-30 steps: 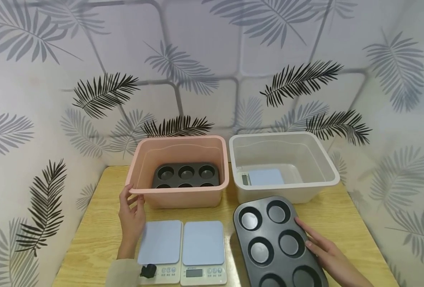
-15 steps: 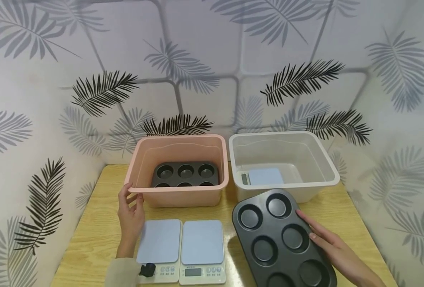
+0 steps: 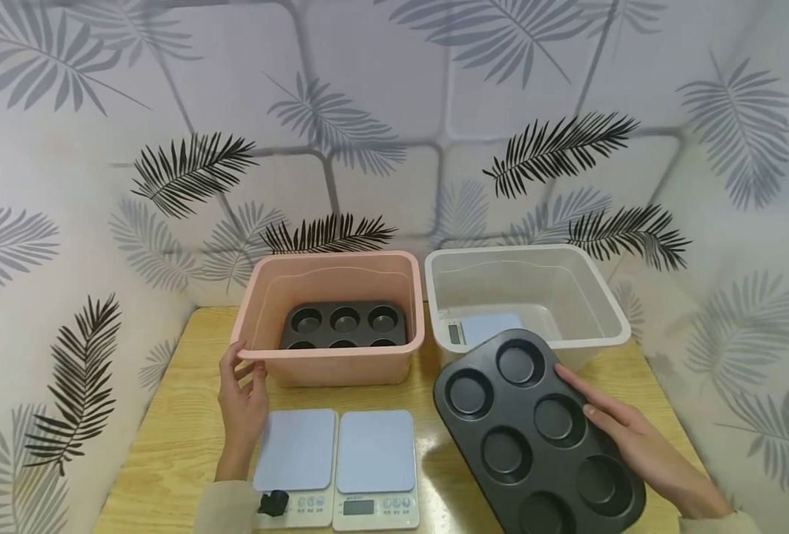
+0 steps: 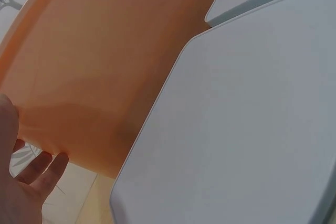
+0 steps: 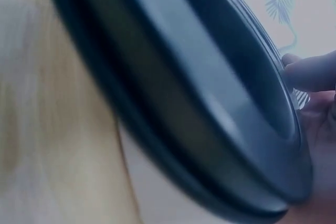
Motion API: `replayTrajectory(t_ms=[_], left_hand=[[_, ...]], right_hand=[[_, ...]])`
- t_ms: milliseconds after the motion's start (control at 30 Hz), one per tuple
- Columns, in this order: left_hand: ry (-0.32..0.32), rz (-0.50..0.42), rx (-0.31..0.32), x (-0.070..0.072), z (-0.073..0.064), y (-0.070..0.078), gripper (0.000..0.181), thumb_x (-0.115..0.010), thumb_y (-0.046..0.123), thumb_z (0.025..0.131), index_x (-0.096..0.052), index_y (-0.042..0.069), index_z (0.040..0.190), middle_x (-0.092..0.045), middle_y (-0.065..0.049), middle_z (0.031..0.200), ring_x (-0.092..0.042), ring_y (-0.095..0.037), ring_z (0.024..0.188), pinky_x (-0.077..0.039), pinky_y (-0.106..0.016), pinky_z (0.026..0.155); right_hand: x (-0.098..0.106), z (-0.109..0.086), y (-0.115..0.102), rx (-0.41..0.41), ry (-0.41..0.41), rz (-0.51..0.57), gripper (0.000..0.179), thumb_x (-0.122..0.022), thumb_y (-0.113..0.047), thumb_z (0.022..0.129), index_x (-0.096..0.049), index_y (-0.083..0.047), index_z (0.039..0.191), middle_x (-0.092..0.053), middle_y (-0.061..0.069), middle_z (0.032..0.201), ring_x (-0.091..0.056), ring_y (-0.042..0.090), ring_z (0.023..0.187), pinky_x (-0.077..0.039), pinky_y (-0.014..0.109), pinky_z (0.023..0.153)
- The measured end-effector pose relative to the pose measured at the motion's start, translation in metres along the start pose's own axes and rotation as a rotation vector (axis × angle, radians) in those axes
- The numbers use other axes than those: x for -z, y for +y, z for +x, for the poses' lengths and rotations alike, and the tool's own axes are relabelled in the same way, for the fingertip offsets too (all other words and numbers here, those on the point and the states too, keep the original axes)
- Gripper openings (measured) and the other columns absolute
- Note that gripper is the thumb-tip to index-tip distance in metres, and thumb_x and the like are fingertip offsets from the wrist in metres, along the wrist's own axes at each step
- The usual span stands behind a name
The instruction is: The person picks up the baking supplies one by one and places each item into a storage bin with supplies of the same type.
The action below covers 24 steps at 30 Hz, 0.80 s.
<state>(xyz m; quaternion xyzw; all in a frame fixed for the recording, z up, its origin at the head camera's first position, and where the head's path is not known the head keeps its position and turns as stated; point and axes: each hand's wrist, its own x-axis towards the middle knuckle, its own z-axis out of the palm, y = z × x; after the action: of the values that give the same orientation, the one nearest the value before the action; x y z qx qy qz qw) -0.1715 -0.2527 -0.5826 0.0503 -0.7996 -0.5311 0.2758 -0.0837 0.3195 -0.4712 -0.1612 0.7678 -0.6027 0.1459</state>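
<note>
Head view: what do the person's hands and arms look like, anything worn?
Left hand and right hand: no gloves. Left sleeve: plain cream-beige. Right sleeve: similar colour, only a sliver in frame. Small black piece beside the left cuff; can't tell if attached.

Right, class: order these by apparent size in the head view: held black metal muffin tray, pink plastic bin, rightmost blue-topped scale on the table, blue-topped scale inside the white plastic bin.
1. Held black metal muffin tray and pink plastic bin: too close to rank.
2. Table scale.
3. Scale inside the white bin, partly hidden.
</note>
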Motion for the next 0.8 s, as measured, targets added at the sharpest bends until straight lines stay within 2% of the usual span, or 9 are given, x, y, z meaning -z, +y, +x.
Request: replayTrajectory(t_ms=[200,400,633,800], left_hand=[[-0.001,0.005,0.021,0.001,0.0,-0.001,0.054,-0.06,0.001,0.11,-0.046,0.016,0.16,-0.057,-0.023,0.15,-0.067,-0.035,0.119,-0.05,0.0,0.087],[0.006,0.001,-0.009,0.001,0.002,0.0,0.053,-0.06,0.0,0.109,-0.047,0.014,0.158,-0.058,-0.025,0.149,-0.069,-0.042,0.118,-0.05,0.0,0.087],[0.0,-0.012,-0.004,0.002,0.002,0.002,0.054,-0.062,-0.001,0.108,-0.047,0.013,0.158,-0.058,-0.026,0.147,-0.068,-0.046,0.119,-0.048,0.002,0.085],[-0.016,0.01,0.015,0.003,0.002,0.002,0.054,-0.06,0.001,0.11,-0.045,0.015,0.16,-0.055,-0.025,0.154,-0.068,-0.044,0.121,-0.048,0.001,0.087]], right_hand=[[0.0,0.026,-0.016,0.027,-0.02,-0.044,0.054,-0.037,-0.018,0.121,-0.029,-0.017,0.174,-0.035,-0.033,0.17,-0.037,-0.023,0.147,-0.044,0.004,0.107],[-0.006,0.05,-0.021,-0.018,-0.013,-0.037,0.054,-0.042,-0.026,0.12,-0.033,-0.025,0.174,-0.036,-0.027,0.172,-0.038,-0.023,0.145,-0.041,0.003,0.107],[-0.009,0.077,-0.025,-0.045,0.001,-0.027,0.054,-0.042,-0.035,0.12,-0.033,-0.032,0.173,-0.024,-0.002,0.183,-0.035,-0.023,0.146,-0.037,0.003,0.109],[-0.012,0.094,-0.029,-0.088,0.02,-0.071,0.053,-0.045,-0.041,0.118,-0.038,-0.039,0.17,-0.028,-0.002,0.182,-0.037,-0.019,0.145,-0.038,0.005,0.108]])
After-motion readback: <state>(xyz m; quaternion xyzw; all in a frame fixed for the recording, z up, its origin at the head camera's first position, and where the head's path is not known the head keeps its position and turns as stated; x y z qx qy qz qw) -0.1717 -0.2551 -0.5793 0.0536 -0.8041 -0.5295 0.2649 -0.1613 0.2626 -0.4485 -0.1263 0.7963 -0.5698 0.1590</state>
